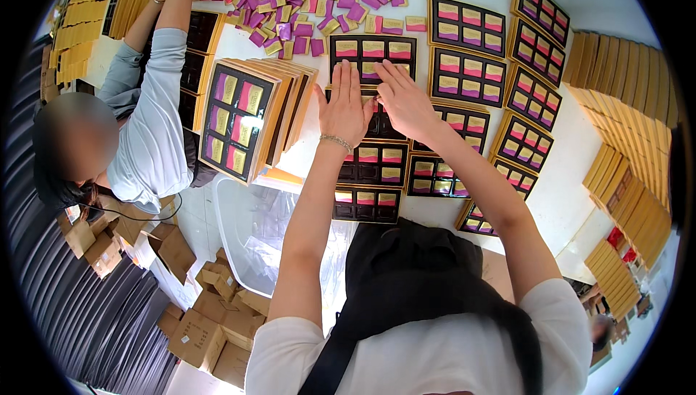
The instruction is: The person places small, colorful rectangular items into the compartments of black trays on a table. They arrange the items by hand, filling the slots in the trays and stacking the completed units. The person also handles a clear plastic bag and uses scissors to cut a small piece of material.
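Your white shirt (428, 355) is nearest the camera, cut off by the lower edge; a black apron (413, 254) covers its upper part. Both forearms extend from it to the table.

Left hand (344, 114): palm down, fingers straight and together, gripping nothing visible. Its fingertips lie over the bottom row of the upper tray (373, 38). A bracelet (336, 140) circles the wrist.

Right hand (407, 103): fingers angled inward, fingertips over the same row, thumb side beside your left hand. You cannot tell whether it pinches anything; the thumb area is too small and crowded to read.

The upper tray sits directly ahead of you, below the packet pile (290, 3). Its top row shows pink packets; your fingertips partly hide the bottom row. Both hands cover much of the middle tray (386, 130), so you cannot count its filled cells. Your right forearm hides parts of the trays to its right.

At left, a tray stack (243, 123) leans toward you; its front tray hides most of those behind. A co-worker's sleeve (156, 98) appears beyond; the reaching hands are cut off at the top edge. Contents of the clear bin (243, 239) are indistinct. Distant gold stacks (623, 69) curve at the right rim.
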A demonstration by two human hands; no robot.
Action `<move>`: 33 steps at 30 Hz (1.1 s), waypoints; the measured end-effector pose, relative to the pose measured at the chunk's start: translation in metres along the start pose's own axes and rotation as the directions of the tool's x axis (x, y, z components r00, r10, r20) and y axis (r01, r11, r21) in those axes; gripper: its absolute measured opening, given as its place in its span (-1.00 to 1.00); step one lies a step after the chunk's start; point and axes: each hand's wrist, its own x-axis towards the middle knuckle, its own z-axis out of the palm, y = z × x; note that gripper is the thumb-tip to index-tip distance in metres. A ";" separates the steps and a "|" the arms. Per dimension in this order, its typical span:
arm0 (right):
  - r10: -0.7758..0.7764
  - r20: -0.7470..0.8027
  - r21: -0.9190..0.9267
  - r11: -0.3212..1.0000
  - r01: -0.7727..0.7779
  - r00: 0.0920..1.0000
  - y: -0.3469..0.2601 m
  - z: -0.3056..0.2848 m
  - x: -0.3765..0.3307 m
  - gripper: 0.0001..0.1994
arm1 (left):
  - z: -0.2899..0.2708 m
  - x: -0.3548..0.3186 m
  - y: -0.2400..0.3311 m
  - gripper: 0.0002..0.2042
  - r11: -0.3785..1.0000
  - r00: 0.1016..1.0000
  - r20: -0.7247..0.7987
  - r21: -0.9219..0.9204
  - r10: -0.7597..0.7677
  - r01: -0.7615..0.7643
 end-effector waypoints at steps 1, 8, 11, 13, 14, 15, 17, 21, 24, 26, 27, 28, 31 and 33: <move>-0.011 -0.006 0.005 1.000 0.011 1.000 0.001 0.001 -0.001 -0.85 | 0.001 0.000 0.000 -0.35 1.000 1.000 0.002 -0.004 -0.004 0.004; -0.005 0.021 0.009 1.000 0.005 1.000 0.004 -0.003 0.001 -0.83 | -0.012 0.014 0.005 -0.35 0.999 0.999 -0.007 -0.021 -0.038 0.038; -0.011 0.043 -0.040 0.999 0.013 0.999 0.008 -0.008 0.004 -0.82 | -0.022 0.055 0.004 -0.47 0.994 0.968 -0.245 -0.097 -0.062 0.039; -0.032 0.056 -0.069 0.997 0.036 0.998 0.006 -0.008 0.011 -0.82 | -0.032 0.100 -0.007 -0.56 0.957 0.958 -0.218 -0.261 -0.186 0.126; -0.037 0.050 -0.052 0.998 0.040 0.998 0.004 -0.009 0.014 -0.84 | -0.040 0.122 -0.010 -0.60 0.935 0.956 -0.138 -0.285 -0.258 0.211; -0.039 0.031 -0.056 0.998 0.041 0.999 0.002 -0.010 0.013 -0.85 | -0.040 0.139 -0.009 -0.61 0.950 0.955 -0.162 -0.234 -0.247 0.206; -0.036 -0.004 -0.060 0.998 0.036 0.999 0.000 -0.009 0.010 -0.87 | -0.037 0.163 -0.007 -0.61 0.974 0.969 -0.151 -0.152 -0.194 0.171; -0.021 0.031 -0.089 0.996 0.023 0.999 -0.001 0.000 0.008 -0.89 | -0.025 0.179 -0.013 -0.71 0.993 0.990 -0.102 -0.087 -0.094 0.086; -0.006 0.041 -0.108 0.994 0.010 0.999 -0.002 0.002 0.010 -0.85 | -0.017 0.179 -0.018 -0.78 1.000 0.988 -0.149 0.003 -0.026 0.027; -0.005 0.047 -0.110 0.994 0.010 0.999 -0.002 0.004 0.010 -0.85 | -0.020 0.174 -0.019 -0.80 0.998 0.985 -0.166 -0.061 -0.040 0.030; -0.007 0.054 -0.110 0.994 0.013 0.999 -0.001 0.004 0.009 -0.85 | -0.026 0.171 -0.020 -0.81 0.995 0.983 -0.176 -0.091 -0.047 0.032; -0.010 0.062 -0.108 0.994 0.017 0.998 0.000 0.004 0.009 -0.85 | -0.031 0.165 -0.022 -0.80 0.984 0.974 -0.202 -0.161 -0.105 0.073; 0.007 0.034 -0.121 0.993 -0.003 0.999 0.004 0.011 0.006 -0.85 | -0.044 0.133 -0.019 -0.76 0.887 0.950 -0.212 -0.448 -0.231 0.115; 0.024 -0.046 0.016 1.000 -0.023 0.999 0.003 0.009 0.009 -0.85 | -0.045 0.105 -0.021 -0.72 0.714 0.945 -0.174 -0.695 -0.278 0.082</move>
